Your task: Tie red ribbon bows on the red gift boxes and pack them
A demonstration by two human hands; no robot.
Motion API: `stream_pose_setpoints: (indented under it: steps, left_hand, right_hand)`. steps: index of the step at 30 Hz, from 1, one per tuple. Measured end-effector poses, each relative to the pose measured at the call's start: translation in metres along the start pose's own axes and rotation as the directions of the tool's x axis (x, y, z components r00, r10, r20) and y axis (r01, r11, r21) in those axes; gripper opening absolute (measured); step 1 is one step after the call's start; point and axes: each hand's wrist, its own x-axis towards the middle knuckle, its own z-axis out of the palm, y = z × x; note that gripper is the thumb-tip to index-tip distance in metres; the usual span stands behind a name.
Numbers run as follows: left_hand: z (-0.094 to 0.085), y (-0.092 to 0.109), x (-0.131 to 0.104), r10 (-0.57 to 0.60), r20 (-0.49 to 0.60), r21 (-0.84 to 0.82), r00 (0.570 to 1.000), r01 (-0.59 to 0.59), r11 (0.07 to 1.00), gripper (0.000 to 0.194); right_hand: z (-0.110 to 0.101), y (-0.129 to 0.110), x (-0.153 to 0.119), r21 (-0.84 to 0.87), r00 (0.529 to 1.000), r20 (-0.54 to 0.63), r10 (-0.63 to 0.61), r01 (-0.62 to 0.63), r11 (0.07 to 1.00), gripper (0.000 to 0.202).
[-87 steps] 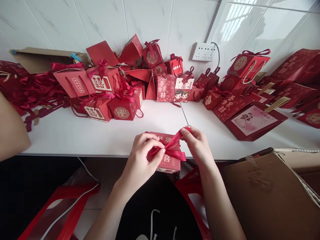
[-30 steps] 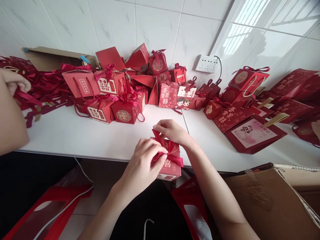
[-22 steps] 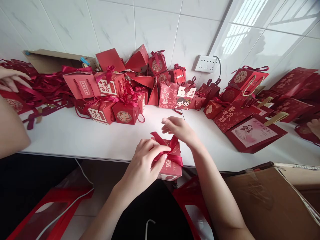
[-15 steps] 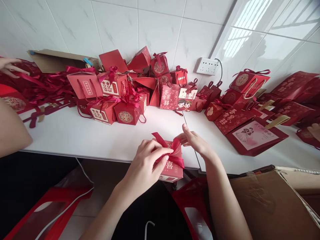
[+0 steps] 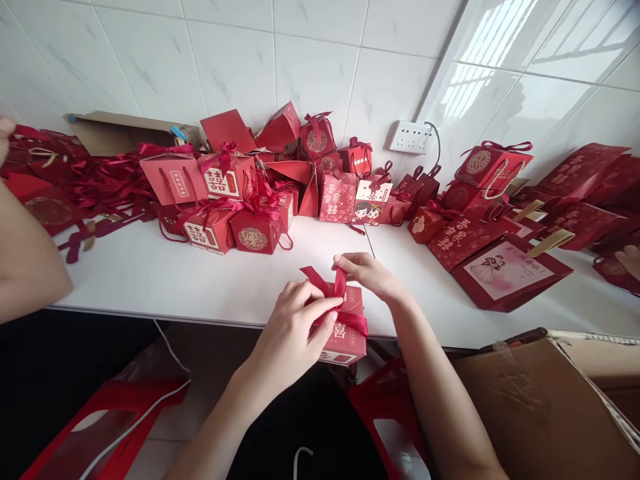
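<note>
A red gift box (image 5: 351, 341) with gold and white print sits at the white table's front edge. A dark pink ribbon (image 5: 356, 323) crosses its top and forms a bow shape. My left hand (image 5: 303, 320) rests over the box's left side, its thumb and index finger pinching the ribbon near the middle of the bow. At the back of the box, my right hand (image 5: 365, 272) pinches a ribbon loop (image 5: 341, 283) and holds it upright. The fingertips of my left hand partly cover the centre of the bow.
Finished red boxes (image 5: 256, 233) are stacked along the wall. Loose ribbons (image 5: 117, 187) lie at the left, near another person's arm (image 5: 30, 253). Red bags (image 5: 510, 270) stand at the right, with another person's hand beyond. A cardboard box (image 5: 545, 400) is at the lower right.
My right hand has moved left, from open beside the box to pinching the ribbon, which now stands more upright. At the far left, the other person's hand has moved mostly out of view.
</note>
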Motion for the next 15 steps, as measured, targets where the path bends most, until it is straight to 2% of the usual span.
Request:
stream_pose_setpoints:
  steps: [2,4,5,7,10,12,15]
  left_hand:
    - [0.000,0.000,0.001,-0.029,-0.005,-0.007,1.000,0.029,1.000,0.024]
    - [-0.001,0.001,0.002,-0.054,-0.009,-0.025,0.999,0.053,0.998,0.022]
    - [-0.001,0.002,0.003,-0.063,-0.007,-0.037,0.998,0.062,0.997,0.022]
    - [-0.002,0.002,0.005,-0.085,0.000,-0.064,0.996,0.085,0.994,0.021]
    - [-0.004,0.003,0.008,-0.130,0.012,-0.089,0.991,0.131,0.987,0.019]
    - [-0.004,0.003,0.009,-0.157,0.018,-0.093,0.987,0.158,0.983,0.017]
    - [-0.003,0.002,0.009,-0.175,-0.002,-0.103,0.985,0.173,0.979,0.012]
  right_hand:
    - [-0.004,0.001,-0.012,-0.104,0.984,-0.179,-0.016,-0.003,0.995,0.048]
    - [-0.004,0.000,-0.034,-0.212,0.921,-0.387,-0.040,-0.047,0.976,0.050]
    - [-0.002,-0.001,-0.047,-0.247,0.896,-0.445,-0.022,-0.099,0.964,0.052]
    - [0.007,-0.005,-0.073,-0.272,0.912,-0.406,0.059,-0.182,0.945,0.056]
    - [0.024,-0.011,-0.101,-0.245,0.957,-0.274,0.095,-0.164,0.956,0.054]
    - [0.032,-0.013,-0.108,-0.233,0.967,-0.241,0.086,-0.144,0.962,0.051]
    - [0.037,-0.010,-0.106,-0.200,0.966,-0.254,0.051,-0.104,0.974,0.045]
